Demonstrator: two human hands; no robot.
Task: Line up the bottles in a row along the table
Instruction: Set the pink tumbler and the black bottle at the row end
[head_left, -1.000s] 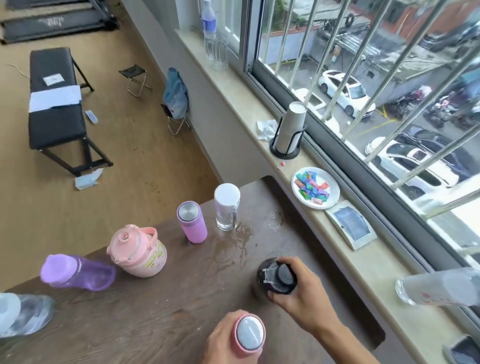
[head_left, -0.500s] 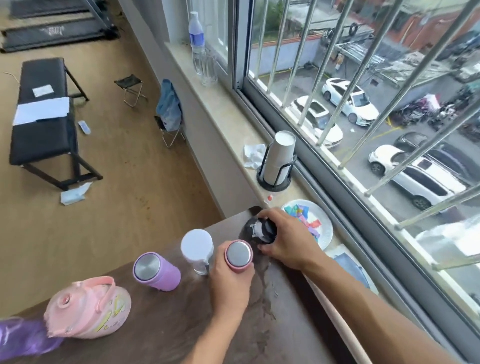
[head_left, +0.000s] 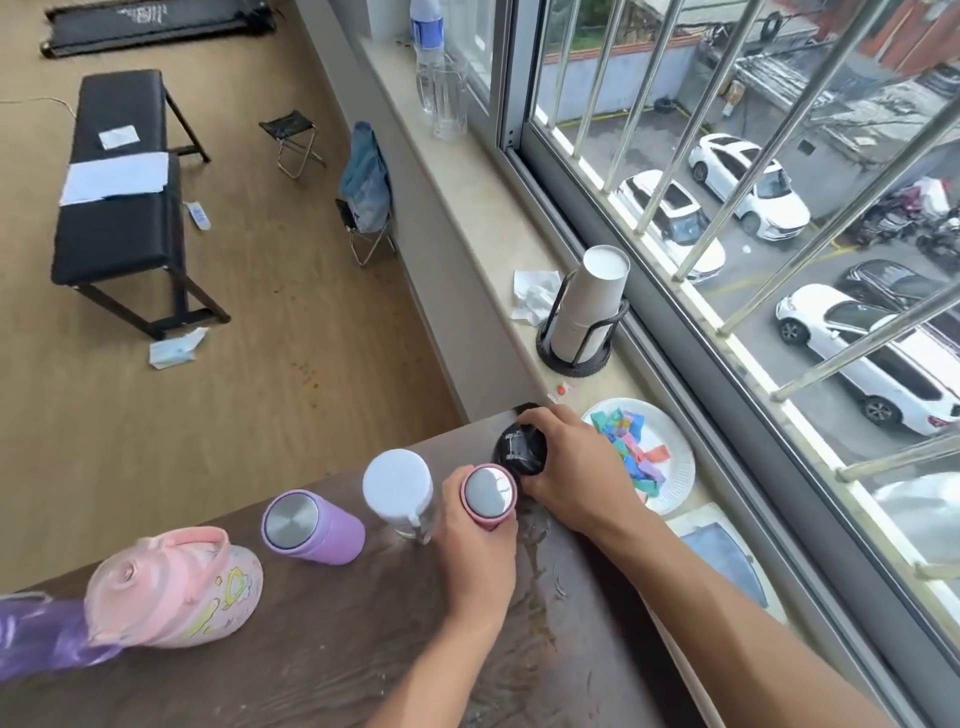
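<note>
Near the table's (head_left: 322, 649) window corner, left hand (head_left: 480, 561) clasps the pink bottle (head_left: 488, 496), right hand (head_left: 576, 473) the black bottle (head_left: 519, 452).

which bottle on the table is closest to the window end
The black-lidded bottle, gripped by the right hand at the table's corner beside the sill; the small pink steel-capped bottle in the left hand stands next along.

Purple bottle (head_left: 36, 639) blurred, cut by left edge; black bottle (head_left: 519, 454) mostly hidden by right hand (head_left: 576, 473).
</note>
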